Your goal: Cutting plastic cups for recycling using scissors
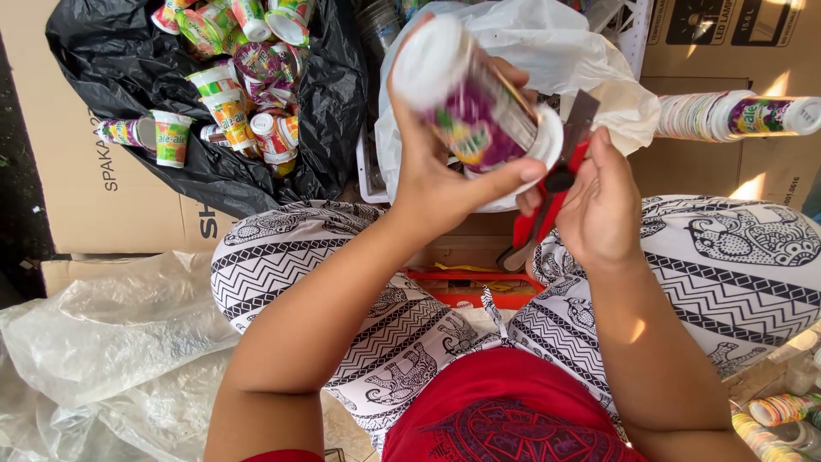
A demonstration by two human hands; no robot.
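Item: plastic cup, tapered, white base, glossy purple-and-green printed sleeve. Your left hand wraps it, fingers curled around the wall, thumb near the rim, held above your lap. Your right hand grips a red-handled cutter, its flat metal blade at the cup's rim. Beyond: black plastic sheet heaped with similar cups; a stacked column of cups lying on cardboard.

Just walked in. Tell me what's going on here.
A seated person holds a plastic cup with a purple label in the left hand, tipped on its side. The right hand presses a red-handled cutter to its rim. More cups lie heaped on a black bag, and a stack of cups rests to the right.
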